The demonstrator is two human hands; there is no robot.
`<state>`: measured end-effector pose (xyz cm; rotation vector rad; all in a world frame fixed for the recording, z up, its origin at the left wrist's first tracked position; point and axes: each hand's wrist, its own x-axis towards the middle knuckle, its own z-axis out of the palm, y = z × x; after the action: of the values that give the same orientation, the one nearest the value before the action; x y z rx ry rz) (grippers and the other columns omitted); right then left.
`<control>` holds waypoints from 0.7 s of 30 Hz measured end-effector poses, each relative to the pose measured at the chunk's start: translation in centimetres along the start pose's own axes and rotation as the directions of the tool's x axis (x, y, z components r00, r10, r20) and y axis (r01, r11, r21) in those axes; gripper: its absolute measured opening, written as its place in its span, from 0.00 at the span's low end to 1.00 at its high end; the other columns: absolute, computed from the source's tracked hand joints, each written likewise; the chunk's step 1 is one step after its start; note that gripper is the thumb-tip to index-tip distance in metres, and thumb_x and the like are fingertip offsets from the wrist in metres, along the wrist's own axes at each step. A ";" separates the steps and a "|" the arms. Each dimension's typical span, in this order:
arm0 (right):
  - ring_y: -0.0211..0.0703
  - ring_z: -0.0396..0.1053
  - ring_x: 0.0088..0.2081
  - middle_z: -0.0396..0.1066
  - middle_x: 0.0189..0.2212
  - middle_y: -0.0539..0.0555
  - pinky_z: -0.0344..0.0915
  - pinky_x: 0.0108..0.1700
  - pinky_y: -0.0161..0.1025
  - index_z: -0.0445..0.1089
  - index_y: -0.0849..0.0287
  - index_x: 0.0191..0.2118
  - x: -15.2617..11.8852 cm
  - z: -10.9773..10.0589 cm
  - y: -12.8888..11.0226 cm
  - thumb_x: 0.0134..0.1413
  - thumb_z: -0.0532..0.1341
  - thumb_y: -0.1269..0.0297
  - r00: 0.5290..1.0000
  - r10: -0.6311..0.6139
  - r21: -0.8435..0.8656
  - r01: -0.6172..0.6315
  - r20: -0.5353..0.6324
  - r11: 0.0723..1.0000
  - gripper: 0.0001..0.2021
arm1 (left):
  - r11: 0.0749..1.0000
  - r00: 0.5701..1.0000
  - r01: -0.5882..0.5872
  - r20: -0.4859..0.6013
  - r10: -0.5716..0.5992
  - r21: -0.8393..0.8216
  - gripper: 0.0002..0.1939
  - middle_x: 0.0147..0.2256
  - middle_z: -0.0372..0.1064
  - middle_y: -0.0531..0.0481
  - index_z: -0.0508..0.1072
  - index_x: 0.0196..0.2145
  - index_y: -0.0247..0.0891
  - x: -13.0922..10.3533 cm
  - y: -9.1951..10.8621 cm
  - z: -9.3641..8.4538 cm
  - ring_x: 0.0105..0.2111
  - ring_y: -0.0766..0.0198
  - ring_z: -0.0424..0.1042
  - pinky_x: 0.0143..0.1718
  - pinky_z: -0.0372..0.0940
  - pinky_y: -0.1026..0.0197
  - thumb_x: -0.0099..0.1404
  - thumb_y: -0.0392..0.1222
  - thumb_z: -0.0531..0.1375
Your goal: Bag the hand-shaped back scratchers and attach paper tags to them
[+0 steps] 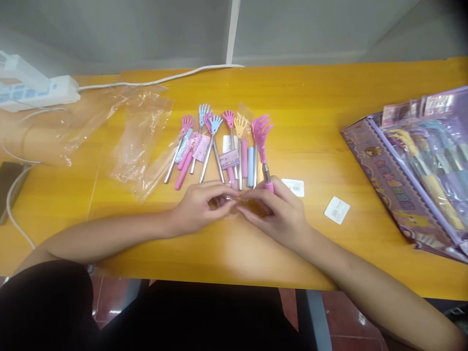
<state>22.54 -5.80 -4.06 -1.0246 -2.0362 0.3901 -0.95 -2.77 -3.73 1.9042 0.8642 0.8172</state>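
My right hand (280, 212) holds a pink hand-shaped back scratcher (262, 134) upright, its fingers wrapped round the pink grip. The thumb and forefinger of that hand pinch a small clear piece of plastic (234, 199). Opposite it, my left hand (199, 207) pinches the other side of the same plastic, the fingertips of both hands nearly touching. Just beyond them lie several back scratchers (215, 124) with pink, blue and yellow heads and metal rods. Small purple cards (229, 159) rest among them.
An open purple box (387, 180) of wrapped scratchers stands at the right. White cards (337, 210) lie beside it. Clear plastic bags (141, 141) cover the left of the table (300, 263). A power strip (62, 90) and white cables are at the back left.
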 end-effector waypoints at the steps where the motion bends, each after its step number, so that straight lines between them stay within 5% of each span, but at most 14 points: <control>1: 0.40 0.69 0.33 0.65 0.35 0.51 0.69 0.33 0.38 0.75 0.56 0.50 -0.1 0.2 0.1 0.65 0.71 0.67 1.000 -0.009 -0.013 0.009 -0.004 1.000 0.11 | 0.999 1.000 0.031 0.005 -0.031 -0.018 0.08 0.37 0.81 0.47 0.83 0.46 0.38 0.0 0.1 0.1 0.33 0.66 0.79 0.34 0.74 0.65 0.71 0.34 0.66; 10: 0.39 0.68 0.31 0.66 0.34 0.52 0.68 0.31 0.36 0.75 0.58 0.48 -0.9 1.0 0.4 0.67 0.67 0.72 0.997 -0.068 -0.195 0.072 0.028 0.978 0.07 | 0.927 0.963 0.270 0.060 -0.263 -0.260 0.06 0.39 0.79 0.46 0.81 0.45 0.37 -0.4 0.2 0.6 0.34 0.65 0.78 0.34 0.74 0.65 0.72 0.40 0.66; 16: 0.39 0.70 0.32 0.68 0.33 0.52 0.69 0.33 0.35 0.74 0.55 0.45 -0.1 -0.1 0.5 0.63 0.67 0.77 0.993 -0.099 -0.198 0.084 -0.068 0.977 0.09 | 0.670 0.982 0.174 0.078 -0.171 -0.722 0.13 0.42 0.74 0.49 0.66 0.44 0.41 -0.4 -0.6 0.6 0.35 0.64 0.78 0.37 0.78 0.59 0.77 0.50 0.64; 21: 0.40 0.72 0.34 0.70 0.34 0.53 0.71 0.35 0.36 0.75 0.56 0.46 0.5 -1.8 0.5 0.63 0.68 0.77 0.979 -0.202 -0.096 0.201 -0.003 0.975 0.10 | 0.477 0.913 0.402 0.377 -0.153 -0.781 0.30 0.63 0.70 0.33 0.69 0.62 0.45 0.6 -1.7 0.0 0.29 0.68 0.77 0.27 0.72 0.63 0.70 0.59 0.70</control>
<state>24.08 -5.25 -2.99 -0.8634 -2.1398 0.1810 -1.07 -1.64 -5.11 0.9000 0.4338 0.5873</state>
